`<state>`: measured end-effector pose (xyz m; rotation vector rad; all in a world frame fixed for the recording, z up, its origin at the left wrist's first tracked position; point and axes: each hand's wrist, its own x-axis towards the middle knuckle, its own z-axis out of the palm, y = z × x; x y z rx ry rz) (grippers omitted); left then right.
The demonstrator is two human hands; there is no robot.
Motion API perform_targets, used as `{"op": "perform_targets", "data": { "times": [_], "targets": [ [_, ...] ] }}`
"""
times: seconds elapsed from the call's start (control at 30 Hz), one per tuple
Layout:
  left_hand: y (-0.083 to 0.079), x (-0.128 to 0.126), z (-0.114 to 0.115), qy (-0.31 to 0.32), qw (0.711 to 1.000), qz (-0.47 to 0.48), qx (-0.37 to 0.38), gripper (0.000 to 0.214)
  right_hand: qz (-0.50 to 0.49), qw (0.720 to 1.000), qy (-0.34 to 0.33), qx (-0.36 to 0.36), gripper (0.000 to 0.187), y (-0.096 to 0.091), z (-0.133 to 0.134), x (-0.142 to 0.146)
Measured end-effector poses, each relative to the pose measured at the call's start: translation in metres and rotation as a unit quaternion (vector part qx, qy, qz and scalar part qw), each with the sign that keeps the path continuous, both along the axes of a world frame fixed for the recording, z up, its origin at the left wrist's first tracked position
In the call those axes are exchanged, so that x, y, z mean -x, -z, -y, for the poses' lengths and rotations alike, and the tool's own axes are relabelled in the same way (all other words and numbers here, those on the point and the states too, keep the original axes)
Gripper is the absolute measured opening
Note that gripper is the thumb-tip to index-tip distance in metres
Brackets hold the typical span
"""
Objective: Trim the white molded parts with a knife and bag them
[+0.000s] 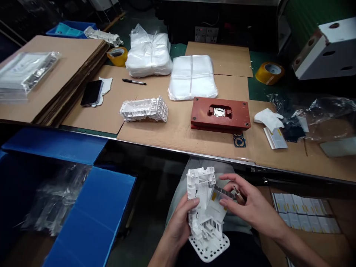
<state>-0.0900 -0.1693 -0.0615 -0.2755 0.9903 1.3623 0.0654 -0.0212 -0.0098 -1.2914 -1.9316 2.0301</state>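
Over my lap, my left hand (182, 215) is wrapped round a white plastic housing (196, 207), which stands tilted with its perforated foot plate downward. My right hand (244, 204) is closed on the edge of a small translucent plate (217, 205) with a yellow strip. That plate lies at a slant against the housing's open side. Between the right fingers a small metallic piece (238, 194) shows, too small to name. A similar white housing (144, 109) lies on its side on the bench, left of a red block fixture (221, 113) with a metal insert.
Bundled plastic bags (191, 78), a pen (134, 82), a phone (91, 92) and a tape roll (269, 73) lie on the cardboard-covered bench. Several yellow-marked plates (303, 205) sit in rows at lower right. A blue bin (100, 200) stands at lower left.
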Motion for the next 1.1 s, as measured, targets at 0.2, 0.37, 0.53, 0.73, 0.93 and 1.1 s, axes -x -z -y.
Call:
{"op": "perform_targets", "data": {
  "times": [0.2,0.37,0.53,0.73,0.93,1.1],
  "targets": [
    [-0.002,0.004,-0.001,-0.046,0.997,0.054,-0.003,0.072,-0.007,0.989,0.145,0.037,0.052,0.026,0.037,-0.002],
    [-0.003,0.004,-0.004,-0.044,0.998,0.05,-0.017,0.072,-0.028,0.975,0.21,0.069,0.053,0.029,0.042,-0.004],
    [-0.003,0.0,-0.004,-0.045,0.998,0.015,-0.037,0.069,-0.037,0.975,0.175,0.132,0.058,0.022,0.041,-0.005],
    [-0.007,-0.002,-0.002,-0.012,0.999,0.003,-0.047,0.067,-0.037,0.969,0.184,0.16,0.061,0.029,0.049,0.002],
    [-0.011,-0.008,0.001,-0.021,0.999,0.002,-0.05,0.065,0.013,0.979,0.195,0.059,0.052,0.027,0.056,0.004],
    [-0.012,-0.014,0.001,-0.047,0.997,0.045,-0.052,0.07,0.034,0.98,0.193,-0.028,0.049,0.029,0.054,0.004]
  ]
}}
